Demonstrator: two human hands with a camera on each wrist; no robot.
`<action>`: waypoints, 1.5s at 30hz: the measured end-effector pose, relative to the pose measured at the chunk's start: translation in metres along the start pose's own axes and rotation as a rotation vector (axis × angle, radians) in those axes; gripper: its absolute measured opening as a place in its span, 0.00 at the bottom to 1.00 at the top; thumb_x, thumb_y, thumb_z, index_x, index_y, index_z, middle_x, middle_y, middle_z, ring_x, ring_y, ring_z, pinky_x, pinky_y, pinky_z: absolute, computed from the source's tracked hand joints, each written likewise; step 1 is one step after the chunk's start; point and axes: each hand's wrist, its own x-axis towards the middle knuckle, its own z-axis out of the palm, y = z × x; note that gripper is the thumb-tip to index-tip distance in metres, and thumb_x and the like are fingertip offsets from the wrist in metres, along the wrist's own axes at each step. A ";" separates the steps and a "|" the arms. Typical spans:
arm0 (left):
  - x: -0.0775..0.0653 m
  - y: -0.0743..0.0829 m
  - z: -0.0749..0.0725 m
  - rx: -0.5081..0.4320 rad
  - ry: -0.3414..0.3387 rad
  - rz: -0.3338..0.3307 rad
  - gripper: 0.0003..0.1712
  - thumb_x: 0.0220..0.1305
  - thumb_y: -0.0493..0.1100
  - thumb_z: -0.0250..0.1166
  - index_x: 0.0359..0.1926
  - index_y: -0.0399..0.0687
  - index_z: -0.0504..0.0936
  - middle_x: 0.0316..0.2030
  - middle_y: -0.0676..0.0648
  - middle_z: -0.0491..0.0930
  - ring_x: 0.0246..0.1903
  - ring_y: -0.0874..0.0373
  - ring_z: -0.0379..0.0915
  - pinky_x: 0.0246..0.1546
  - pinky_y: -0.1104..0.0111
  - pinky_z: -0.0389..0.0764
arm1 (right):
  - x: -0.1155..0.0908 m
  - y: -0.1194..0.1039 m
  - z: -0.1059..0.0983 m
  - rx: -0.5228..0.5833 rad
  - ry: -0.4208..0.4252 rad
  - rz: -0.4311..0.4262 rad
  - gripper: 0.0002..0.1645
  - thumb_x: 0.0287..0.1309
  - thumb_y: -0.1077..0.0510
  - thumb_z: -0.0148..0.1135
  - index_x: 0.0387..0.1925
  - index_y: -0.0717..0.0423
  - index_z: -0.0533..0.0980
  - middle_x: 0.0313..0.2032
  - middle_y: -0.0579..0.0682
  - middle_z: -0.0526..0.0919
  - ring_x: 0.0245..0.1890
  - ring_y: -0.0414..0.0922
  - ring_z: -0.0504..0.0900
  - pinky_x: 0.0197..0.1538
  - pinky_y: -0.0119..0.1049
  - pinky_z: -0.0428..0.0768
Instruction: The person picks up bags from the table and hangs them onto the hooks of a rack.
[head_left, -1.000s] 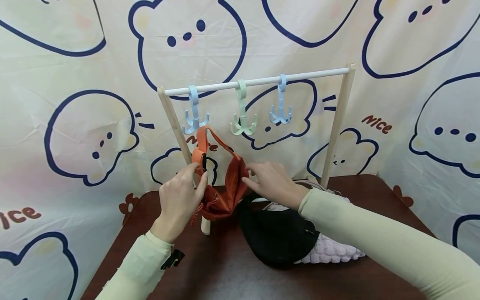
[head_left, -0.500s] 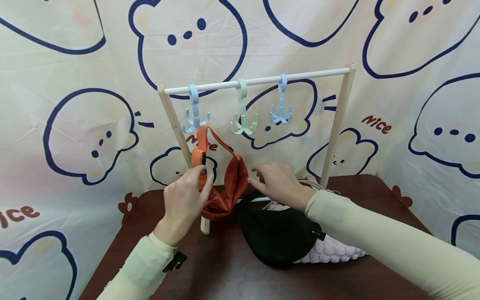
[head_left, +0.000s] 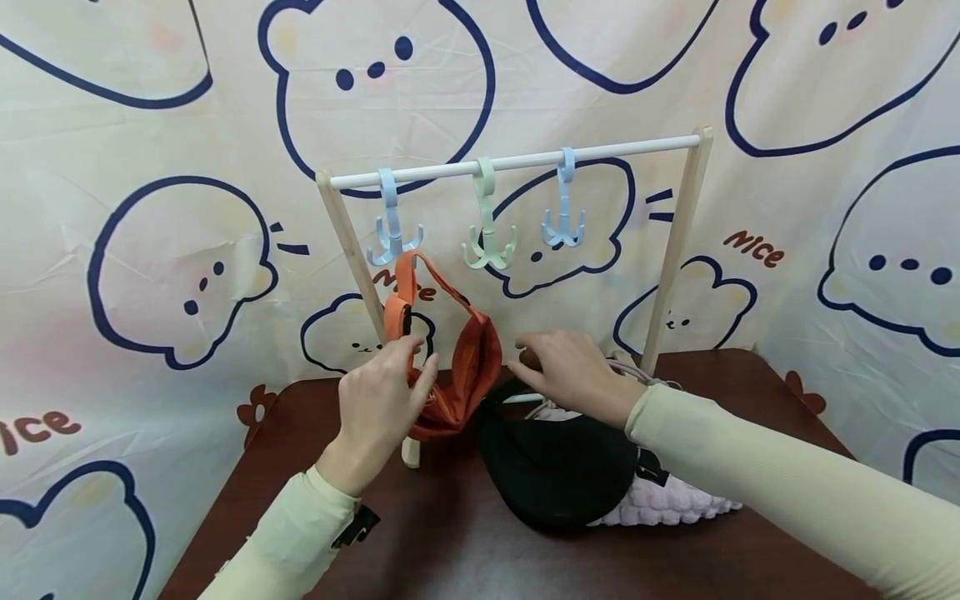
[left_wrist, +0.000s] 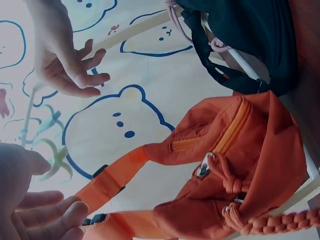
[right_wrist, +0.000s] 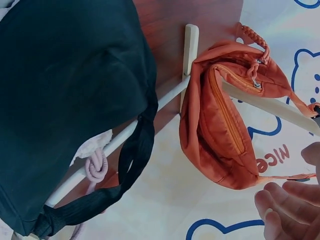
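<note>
An orange waist bag (head_left: 477, 367) hangs by its strap (head_left: 406, 279) at the left blue hook (head_left: 390, 237) of the rack. My left hand (head_left: 381, 408) is beside the bag's left side, thumb apart from the fingers. In the left wrist view, the fingertips of the left hand (left_wrist: 37, 210) are right at the strap's buckle and do not close round it. To the right of the bag, my right hand (head_left: 573, 371) is held in the air, fingers loosely bent, with a gap between it and the fabric. The bag's zips (right_wrist: 227, 112) face the right wrist view.
A green hook (head_left: 489, 237) and another blue hook (head_left: 564, 221) hang from the white rod (head_left: 630, 150) between wooden posts. On the dark brown table (head_left: 480, 567) a black bag (head_left: 555, 475) lies over a puffy lilac bag (head_left: 667, 502), under my right forearm.
My right hand has let go of the bag's right side and moved away to the right. My left hand has loosened and shifted slightly right and down; the bag stays hanging.
</note>
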 end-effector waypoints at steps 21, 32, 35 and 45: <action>-0.013 0.020 0.021 -0.003 -0.118 0.059 0.14 0.65 0.49 0.69 0.46 0.46 0.83 0.23 0.49 0.82 0.14 0.60 0.67 0.15 0.69 0.69 | -0.013 0.012 0.009 -0.013 0.011 0.001 0.13 0.66 0.47 0.64 0.41 0.51 0.84 0.31 0.47 0.89 0.25 0.39 0.80 0.24 0.30 0.72; -0.021 0.022 0.033 -0.019 -0.139 0.081 0.15 0.64 0.49 0.71 0.45 0.45 0.83 0.22 0.50 0.79 0.13 0.62 0.62 0.14 0.72 0.63 | -0.023 0.017 0.017 0.009 0.000 0.023 0.16 0.65 0.47 0.65 0.45 0.55 0.85 0.28 0.46 0.87 0.23 0.37 0.79 0.24 0.31 0.73; -0.023 0.023 0.034 -0.020 -0.158 0.076 0.15 0.64 0.49 0.70 0.45 0.45 0.83 0.20 0.51 0.78 0.12 0.63 0.60 0.14 0.74 0.60 | -0.025 0.017 0.018 0.010 -0.003 0.019 0.17 0.65 0.47 0.65 0.46 0.55 0.85 0.27 0.46 0.87 0.21 0.36 0.77 0.22 0.29 0.70; -0.030 0.026 0.038 -0.017 -0.190 0.082 0.14 0.64 0.50 0.71 0.45 0.48 0.84 0.25 0.49 0.84 0.13 0.61 0.65 0.13 0.72 0.63 | -0.034 0.021 0.025 -0.018 0.023 -0.004 0.15 0.64 0.47 0.66 0.42 0.54 0.85 0.29 0.46 0.89 0.22 0.37 0.80 0.19 0.28 0.68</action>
